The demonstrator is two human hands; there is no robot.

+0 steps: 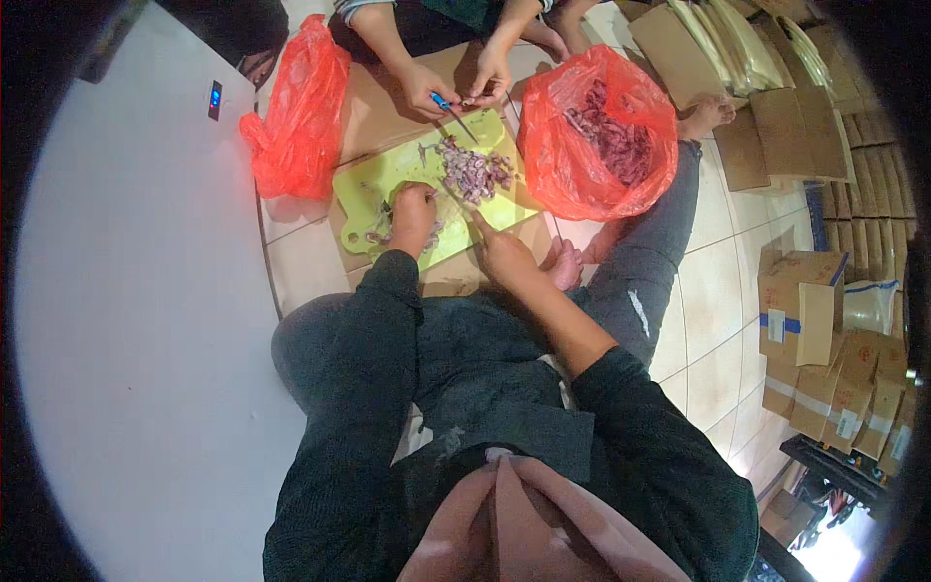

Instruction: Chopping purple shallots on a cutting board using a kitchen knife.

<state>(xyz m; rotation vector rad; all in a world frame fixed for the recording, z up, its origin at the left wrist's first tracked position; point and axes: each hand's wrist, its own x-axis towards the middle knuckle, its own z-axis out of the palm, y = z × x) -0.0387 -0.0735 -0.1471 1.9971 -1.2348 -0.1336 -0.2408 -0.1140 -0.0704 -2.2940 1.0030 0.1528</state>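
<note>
A green cutting board (407, 171) lies on flattened cardboard before me. My right hand (509, 256) grips a kitchen knife (458, 196) by its handle, its blade angled over the board. Over the board's left part, my left hand (414, 217) has its fingers curled around a small shallot piece (433, 195), mostly hidden. Several peels and purple bits (378, 234) lie beside and under that hand. A heap of cut shallots (473, 171) covers the board's upper right part. Opposite me, another person's hands (451, 87) hold a blue-handled knife (442, 102) and a small piece.
A red plastic bag (542, 145) full of shallots stands open at the right. Another red bag (298, 138) stands at the left, beside a large white appliance (160, 254). Bare feet flank the board. Cardboard boxes (800, 313) are stacked along the right on the tiled floor (716, 298).
</note>
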